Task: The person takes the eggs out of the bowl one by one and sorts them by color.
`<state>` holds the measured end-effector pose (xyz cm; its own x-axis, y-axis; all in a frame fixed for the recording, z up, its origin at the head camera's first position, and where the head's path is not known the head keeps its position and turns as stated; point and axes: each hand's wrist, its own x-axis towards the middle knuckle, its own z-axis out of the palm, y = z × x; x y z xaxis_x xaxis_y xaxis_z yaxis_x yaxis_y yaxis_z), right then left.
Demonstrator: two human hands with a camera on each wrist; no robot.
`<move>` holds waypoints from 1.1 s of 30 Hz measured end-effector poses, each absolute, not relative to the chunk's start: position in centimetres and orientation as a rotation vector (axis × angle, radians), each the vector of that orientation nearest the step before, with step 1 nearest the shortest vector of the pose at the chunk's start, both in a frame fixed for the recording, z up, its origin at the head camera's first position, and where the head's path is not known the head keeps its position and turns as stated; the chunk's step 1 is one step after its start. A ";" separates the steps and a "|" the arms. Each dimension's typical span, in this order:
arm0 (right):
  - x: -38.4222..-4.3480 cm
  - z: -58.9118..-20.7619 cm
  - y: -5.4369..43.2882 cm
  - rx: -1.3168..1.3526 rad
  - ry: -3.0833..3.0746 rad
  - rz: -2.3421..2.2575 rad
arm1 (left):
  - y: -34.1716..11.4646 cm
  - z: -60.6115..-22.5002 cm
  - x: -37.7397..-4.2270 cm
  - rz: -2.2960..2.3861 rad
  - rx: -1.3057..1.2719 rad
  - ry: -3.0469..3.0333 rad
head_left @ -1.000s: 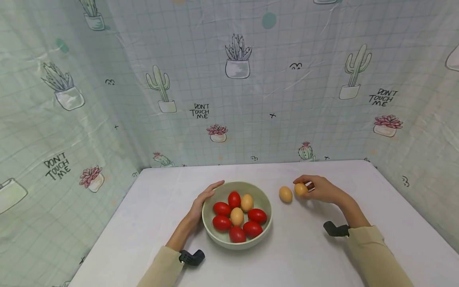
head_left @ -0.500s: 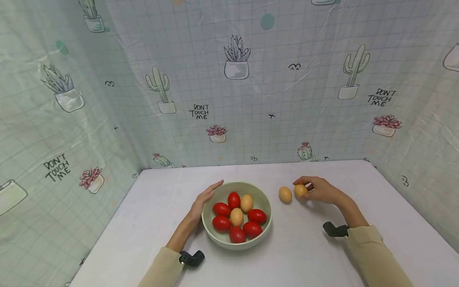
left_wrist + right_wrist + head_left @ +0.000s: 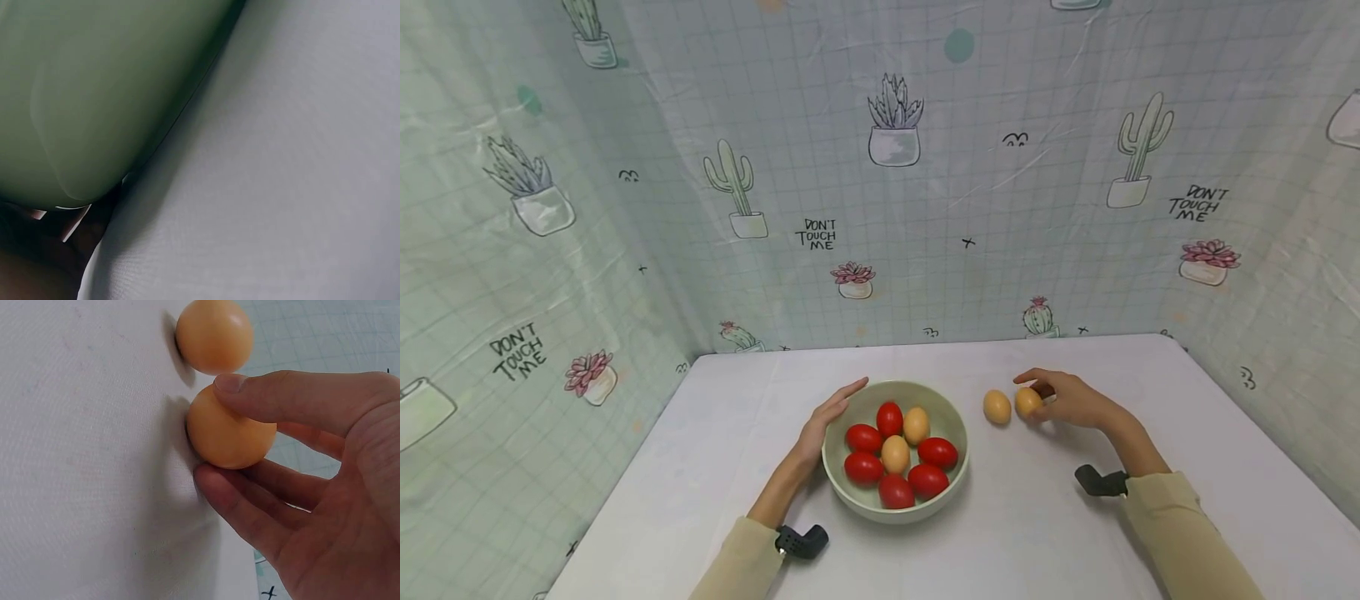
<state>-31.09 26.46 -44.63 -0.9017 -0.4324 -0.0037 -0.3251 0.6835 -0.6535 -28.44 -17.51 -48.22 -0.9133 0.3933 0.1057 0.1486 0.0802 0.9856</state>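
Note:
In the head view, a pale green bowl (image 3: 957, 479) sits on the white table with several red egg-shaped things (image 3: 864, 467) and two light-brown eggs (image 3: 896, 455) inside. My left hand (image 3: 822, 429) rests against the bowl's left side, fingers along the rim; the bowl's outer wall (image 3: 94, 81) fills much of the left wrist view. My right hand (image 3: 1075, 400) is round a light-brown egg (image 3: 228, 428) on the table. The thumb lies on the egg and other fingers curve along its opposite side. A second brown egg (image 3: 997, 407) lies just left of it.
Patterned cactus cloth (image 3: 925, 250) hangs behind and at both sides of the white table (image 3: 1000, 533). Black wrist cameras (image 3: 802, 542) are strapped at both sleeves. The table's back edge runs behind the bowl and eggs.
The egg at my right hand has come slightly nearer, and the index finger now stands lifted off its top. My left hand and the bowl have stayed in place.

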 end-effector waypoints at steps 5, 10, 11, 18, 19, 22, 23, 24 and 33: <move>-31.0 -44.6 26.4 -0.588 2.715 -1.008 | -17.4 -48.1 -28.4 1.943 0.546 2.171; -31.0 -44.5 26.3 -0.569 2.703 -0.981 | -17.4 -48.3 -28.4 1.938 0.553 2.172; -31.0 -44.5 26.3 -0.568 2.703 -0.976 | -17.4 -48.3 -28.4 1.937 0.553 2.171; -31.0 -44.3 26.4 -0.582 2.703 -0.973 | -17.4 -48.3 -28.3 1.954 0.557 2.149; -31.0 -44.2 26.5 -0.596 2.704 -0.971 | -17.4 -48.3 -28.3 1.954 0.560 2.149; -31.0 -44.2 26.6 -0.593 2.704 -0.985 | -17.4 -48.2 -28.4 1.954 0.570 2.150; -31.0 -44.1 26.6 -0.604 2.702 -0.984 | -17.4 -48.2 -28.4 1.954 0.573 2.150; -31.0 -44.1 26.7 -0.600 2.701 -0.987 | -17.4 -48.2 -28.4 1.953 0.576 2.150; -30.7 -43.6 26.7 -0.610 2.701 -0.987 | -17.4 -48.3 -28.2 1.961 0.545 2.147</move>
<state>-30.72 26.74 -43.60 -0.8945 -0.4448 -0.0461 -0.3102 0.6916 -0.6523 -28.24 -17.40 -48.27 -0.9159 0.3860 0.1099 0.1442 0.0610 0.9877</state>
